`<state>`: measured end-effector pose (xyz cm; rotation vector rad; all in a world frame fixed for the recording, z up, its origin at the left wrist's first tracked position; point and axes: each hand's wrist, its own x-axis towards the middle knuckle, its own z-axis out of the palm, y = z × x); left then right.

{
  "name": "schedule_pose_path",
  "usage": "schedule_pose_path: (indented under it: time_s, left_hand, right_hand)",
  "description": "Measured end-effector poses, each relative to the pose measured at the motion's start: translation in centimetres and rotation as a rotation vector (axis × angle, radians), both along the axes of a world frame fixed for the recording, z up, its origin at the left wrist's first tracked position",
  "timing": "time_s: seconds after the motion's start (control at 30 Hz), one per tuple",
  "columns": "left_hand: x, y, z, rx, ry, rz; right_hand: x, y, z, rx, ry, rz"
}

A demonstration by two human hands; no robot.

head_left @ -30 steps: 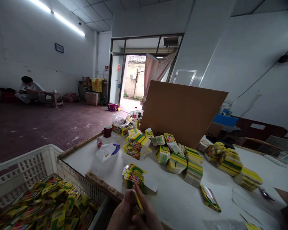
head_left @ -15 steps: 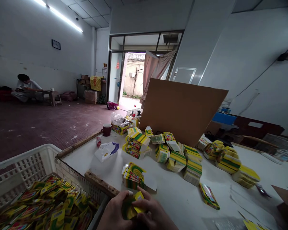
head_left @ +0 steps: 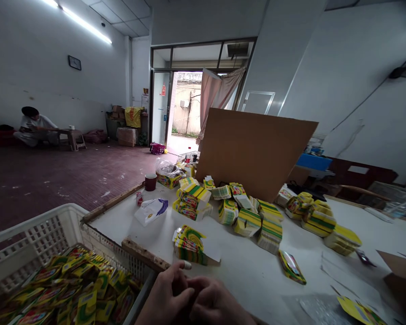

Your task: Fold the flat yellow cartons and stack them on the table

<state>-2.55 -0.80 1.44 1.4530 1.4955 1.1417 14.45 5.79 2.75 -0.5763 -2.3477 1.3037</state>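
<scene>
My left hand and my right hand are close together at the table's near edge, both with curled fingers. What they hold, if anything, is hidden behind the fingers. A white wrap covers one fingertip of my left hand. Just beyond my hands lies a small stack of flat yellow-and-green printed cartons, with a white flap sticking out to its right. To the left of my hands, a white plastic crate holds many folded yellow cartons.
Bundles of flat cartons spread across the white table, in front of a big cardboard sheet. A dark red cup and a white packet are on the left. One carton lies at right. Someone sits far left.
The yellow carton that showed between my hands is out of sight. My fingers have curled and drawn closer together, and the view has shifted slightly.
</scene>
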Motion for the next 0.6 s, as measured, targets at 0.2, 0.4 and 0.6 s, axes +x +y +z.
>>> schedule_pose_path:
  time_s: [0.2, 0.4, 0.6]
  left_hand:
    - [-0.5, 0.1, -2.0, -0.115, -0.043, -0.160]
    - [2.7, 0.4, -3.0, -0.092, -0.066, -0.039]
    - [4.5, 0.6, -2.9, -0.087, 0.110, 0.115]
  right_hand:
    - [-0.4, 0.3, -2.0, -0.161, 0.164, -0.226]
    - [-0.5, 2.2, -1.4, -0.496, 0.553, -0.713]
    - [-2.1, 1.2, -2.7, -0.407, 0.592, -0.627]
